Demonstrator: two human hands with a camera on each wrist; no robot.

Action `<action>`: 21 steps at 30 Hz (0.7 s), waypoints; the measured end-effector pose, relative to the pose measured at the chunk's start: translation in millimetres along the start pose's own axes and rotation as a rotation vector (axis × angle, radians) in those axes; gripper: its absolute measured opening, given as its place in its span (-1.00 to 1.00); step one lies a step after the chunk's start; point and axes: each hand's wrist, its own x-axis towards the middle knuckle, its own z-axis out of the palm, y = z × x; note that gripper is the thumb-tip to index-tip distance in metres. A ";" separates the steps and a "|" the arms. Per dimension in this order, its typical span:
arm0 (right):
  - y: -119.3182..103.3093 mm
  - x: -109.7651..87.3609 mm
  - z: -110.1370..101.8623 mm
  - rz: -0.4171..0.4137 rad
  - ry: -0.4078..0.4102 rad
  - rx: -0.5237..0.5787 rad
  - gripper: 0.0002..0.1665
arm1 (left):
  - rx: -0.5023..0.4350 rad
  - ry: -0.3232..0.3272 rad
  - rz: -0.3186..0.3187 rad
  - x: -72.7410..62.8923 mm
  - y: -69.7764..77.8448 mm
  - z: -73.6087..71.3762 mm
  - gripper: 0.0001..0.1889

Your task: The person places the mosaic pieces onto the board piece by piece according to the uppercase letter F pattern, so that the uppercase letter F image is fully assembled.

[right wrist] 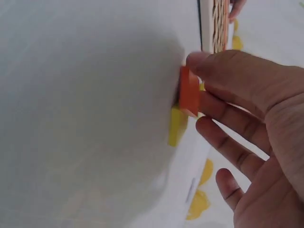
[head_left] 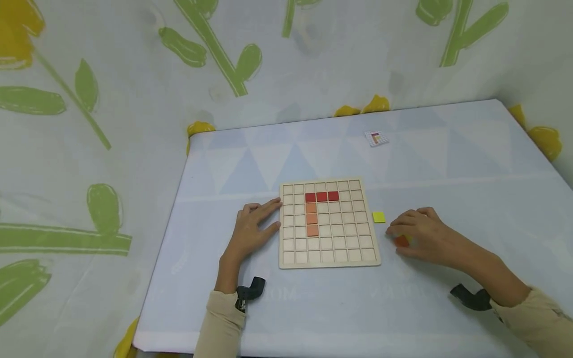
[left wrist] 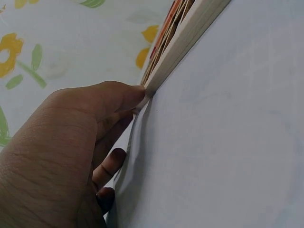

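Note:
A wooden grid board (head_left: 329, 252) lies mid-table, with three red tiles (head_left: 322, 197) in a row and three orange tiles (head_left: 311, 219) running down below the leftmost one. My left hand (head_left: 253, 229) rests at its left edge; thumb (left wrist: 128, 97) and fingertips touch the side of the frame. To the right of the board, my right hand (head_left: 425, 236) pinches an orange tile (right wrist: 190, 92) between thumb and fingers, close over the table. Beside that tile is a yellow tile (right wrist: 176, 124), partly under the hand in the head view. Another yellow tile (head_left: 378, 217) lies between board and right hand.
Toward the back of the table (head_left: 215, 298) lies a small card (head_left: 376, 138) printed with a coloured grid pattern. A cloth (head_left: 134, 209) with green plants and yellow flowers hangs behind and left of the table. Black straps (head_left: 472, 298) are on both wrists.

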 end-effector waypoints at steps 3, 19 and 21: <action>3.0 -1.7 2.8 -0.046 0.031 -0.018 -0.48 | -0.004 -0.005 0.007 -0.3 -0.5 -1.7 -0.46; 5.6 -0.2 0.6 -0.065 0.090 -0.020 -0.79 | 0.039 -0.019 0.017 4.7 2.9 -1.6 -0.46; 3.8 1.2 4.4 -0.067 0.123 -0.001 -0.52 | 0.040 -0.025 0.005 2.9 2.3 -0.8 -0.46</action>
